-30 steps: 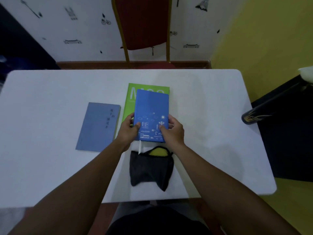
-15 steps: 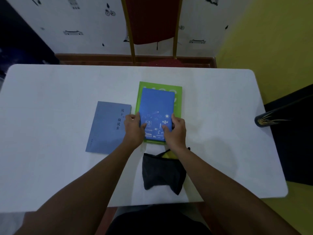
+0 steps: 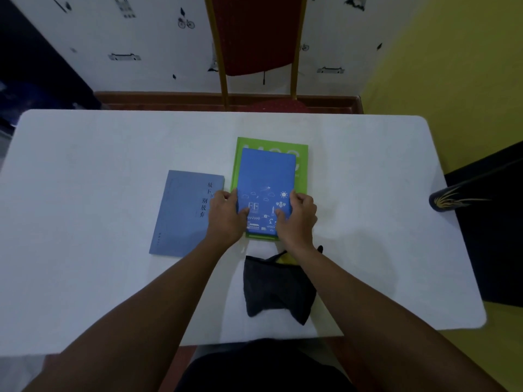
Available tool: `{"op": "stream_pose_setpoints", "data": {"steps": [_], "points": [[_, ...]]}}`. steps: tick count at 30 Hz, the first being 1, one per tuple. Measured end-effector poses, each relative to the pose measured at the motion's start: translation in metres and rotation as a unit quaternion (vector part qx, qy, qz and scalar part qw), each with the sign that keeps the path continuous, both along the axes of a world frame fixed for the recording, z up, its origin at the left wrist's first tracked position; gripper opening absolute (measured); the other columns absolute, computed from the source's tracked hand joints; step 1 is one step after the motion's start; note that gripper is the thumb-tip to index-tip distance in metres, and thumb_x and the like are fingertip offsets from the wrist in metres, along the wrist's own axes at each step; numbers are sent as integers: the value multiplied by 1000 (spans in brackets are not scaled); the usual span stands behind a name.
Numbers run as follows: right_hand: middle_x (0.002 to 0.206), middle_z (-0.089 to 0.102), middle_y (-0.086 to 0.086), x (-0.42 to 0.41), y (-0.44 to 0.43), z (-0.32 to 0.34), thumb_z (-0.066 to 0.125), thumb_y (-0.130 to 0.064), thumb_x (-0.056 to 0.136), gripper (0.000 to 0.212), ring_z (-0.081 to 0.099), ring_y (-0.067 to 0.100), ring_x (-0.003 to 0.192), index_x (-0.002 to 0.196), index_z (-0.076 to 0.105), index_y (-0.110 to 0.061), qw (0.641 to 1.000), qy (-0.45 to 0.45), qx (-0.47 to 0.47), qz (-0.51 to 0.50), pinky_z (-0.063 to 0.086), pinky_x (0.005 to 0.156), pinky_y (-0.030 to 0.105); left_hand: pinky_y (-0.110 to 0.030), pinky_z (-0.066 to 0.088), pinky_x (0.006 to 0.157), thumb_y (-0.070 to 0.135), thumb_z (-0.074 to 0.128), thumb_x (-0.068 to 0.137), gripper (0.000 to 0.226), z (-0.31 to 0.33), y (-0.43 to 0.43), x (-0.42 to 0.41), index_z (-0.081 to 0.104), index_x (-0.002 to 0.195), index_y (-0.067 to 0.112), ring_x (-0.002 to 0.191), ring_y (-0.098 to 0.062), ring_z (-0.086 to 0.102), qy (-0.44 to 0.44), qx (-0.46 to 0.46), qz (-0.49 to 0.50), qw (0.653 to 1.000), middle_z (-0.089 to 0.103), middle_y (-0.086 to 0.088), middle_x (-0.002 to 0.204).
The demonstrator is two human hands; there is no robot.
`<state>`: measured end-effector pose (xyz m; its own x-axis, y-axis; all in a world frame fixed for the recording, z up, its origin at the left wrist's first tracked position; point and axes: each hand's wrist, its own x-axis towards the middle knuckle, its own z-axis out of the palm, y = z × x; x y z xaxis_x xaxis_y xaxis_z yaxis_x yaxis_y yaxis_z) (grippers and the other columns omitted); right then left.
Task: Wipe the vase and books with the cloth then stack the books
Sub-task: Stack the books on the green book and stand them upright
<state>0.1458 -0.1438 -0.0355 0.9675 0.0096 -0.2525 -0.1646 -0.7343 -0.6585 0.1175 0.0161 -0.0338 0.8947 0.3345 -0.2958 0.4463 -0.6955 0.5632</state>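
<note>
A bright blue book (image 3: 266, 176) with white drawings lies flat on top of a larger green book (image 3: 301, 165) in the middle of the white table (image 3: 85, 165). My left hand (image 3: 226, 219) grips its near left edge and my right hand (image 3: 297, 219) grips its near right edge. A grey-blue book (image 3: 181, 216) with dark characters lies flat just to the left, partly under my left hand. A dark cloth (image 3: 277, 287) with a bit of yellow showing lies crumpled near the front edge, below my right wrist. A dark vase (image 3: 447, 200) with gold markings lies at the table's right edge.
A red chair (image 3: 254, 38) with gold legs stands beyond the far edge of the table. A dark object (image 3: 498, 227) sits to the right of the table against the yellow wall.
Both hands have slid the blue book forward so it sits squarely on the green book. The view has shifted a little, so everything appears further right.
</note>
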Motion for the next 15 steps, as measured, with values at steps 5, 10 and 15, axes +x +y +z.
{"op": "stream_pose_setpoints", "data": {"steps": [5,10,15], "points": [[144,51,18,-24,39,11,63,-2,92,59,48,33,132,149,48,-2,979,-119,18,162,41,110,47,-46,44,91,25,64,92,48,6,26,-25,52,133,4,112,-36,53,-29,81,55,995,55,-20,126],[161,31,19,-46,91,19,53,-3,99,61,29,30,151,156,33,-1,958,18,83,273,25,126,46,-49,39,107,24,66,91,59,4,66,-55,44,140,0,128,-39,48,-12,96,120,988,50,-22,140],[170,-20,13,-55,119,14,47,-12,104,77,-12,25,160,163,-3,-4,950,125,50,283,6,130,38,-56,48,99,33,72,88,67,-1,95,-74,41,135,-2,123,-41,52,16,50,148,988,52,-24,133]]}}
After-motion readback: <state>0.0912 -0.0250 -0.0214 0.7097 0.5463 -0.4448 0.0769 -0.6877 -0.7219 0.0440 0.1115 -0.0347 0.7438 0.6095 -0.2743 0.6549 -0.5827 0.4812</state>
